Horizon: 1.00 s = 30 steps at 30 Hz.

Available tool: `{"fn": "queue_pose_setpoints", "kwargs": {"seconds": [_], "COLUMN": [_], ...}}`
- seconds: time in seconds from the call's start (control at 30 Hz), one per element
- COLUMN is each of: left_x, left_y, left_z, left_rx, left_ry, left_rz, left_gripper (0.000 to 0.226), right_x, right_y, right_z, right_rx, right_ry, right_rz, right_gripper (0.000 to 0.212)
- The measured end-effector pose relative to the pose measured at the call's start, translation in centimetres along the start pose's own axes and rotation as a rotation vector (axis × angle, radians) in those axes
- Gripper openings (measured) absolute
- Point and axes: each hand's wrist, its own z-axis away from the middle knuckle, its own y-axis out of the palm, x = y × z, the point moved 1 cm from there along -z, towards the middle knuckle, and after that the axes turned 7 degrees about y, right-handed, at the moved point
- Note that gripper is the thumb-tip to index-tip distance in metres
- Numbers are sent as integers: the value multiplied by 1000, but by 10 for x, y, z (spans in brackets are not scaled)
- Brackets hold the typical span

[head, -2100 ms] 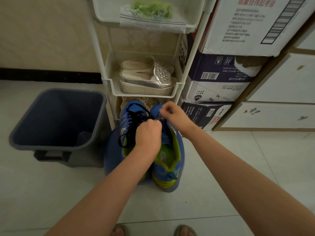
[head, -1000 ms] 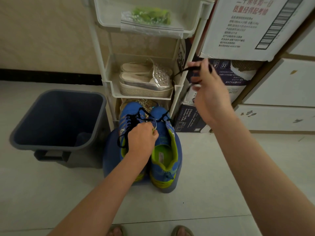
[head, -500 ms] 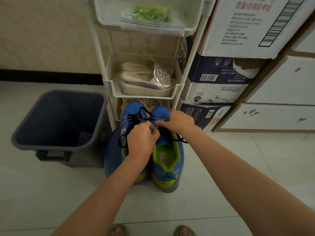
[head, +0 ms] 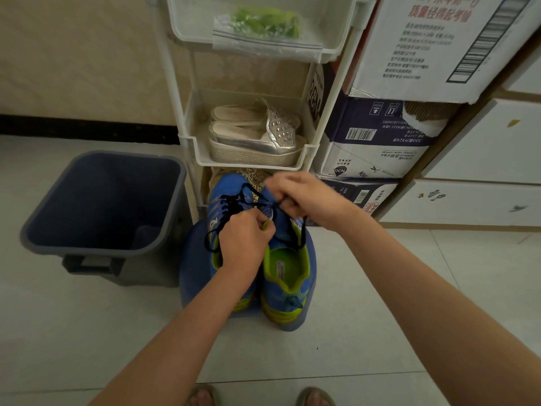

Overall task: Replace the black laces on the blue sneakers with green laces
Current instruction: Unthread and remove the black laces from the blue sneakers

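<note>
Both hands work over a pair of blue mesh sneakers with lime-green lining [head: 288,271] standing side by side on a blue mat [head: 190,273] on the pale tiled floor [head: 366,303], toes pointing at the foot of a white plastic tiered shelf rack [head: 187,142]. The left hand [head: 244,243] is curled closed on the tongue area of the right-side sneaker, steadying it, while the right hand [head: 304,200] pinches a black shoelace [head: 234,200] near that shoe's toe, fingers pressed together on the cord. A loose loop of lace hangs down the shoe's outer side, just under the right wrist. A dark grey plastic waste bin [head: 102,200] stands open just beside the mat on the left; stacked cardboard boxes [head: 374,142] and white drawer fronts [head: 483,142] close in on the right, leaving open floor mainly toward the camera. Green laces in a clear zip bag [head: 263,27] lie on the rack's top tray, well above the hands, with silver platform sandals [head: 254,139] on the middle tray. A second ago the right hand was raised high beside the boxes, drawing the lace taut; it has since come back down to the shoe.
</note>
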Motion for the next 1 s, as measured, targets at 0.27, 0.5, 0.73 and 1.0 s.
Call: {"fn": "queue_pose_setpoints", "kwargs": {"seconds": [0.27, 0.5, 0.73, 1.0], "left_x": [2, 4, 6, 6], "left_y": [0, 1, 1, 0], "left_z": [2, 2, 1, 2], "left_rx": [-15, -46, -36, -36], "left_ry": [5, -4, -15, -8], "left_rz": [77, 106, 117, 114], "left_gripper": [16, 19, 19, 17], "right_x": [-5, -36, -42, -49], "right_y": [-13, 22, 19, 8], "right_z": [7, -15, -37, -36], "right_rx": [-357, -427, -445, -458], "right_ry": [-96, 204, 340, 288], "right_rz": [397, 1072, 928, 279], "right_gripper": [23, 23, 30, 37]}}
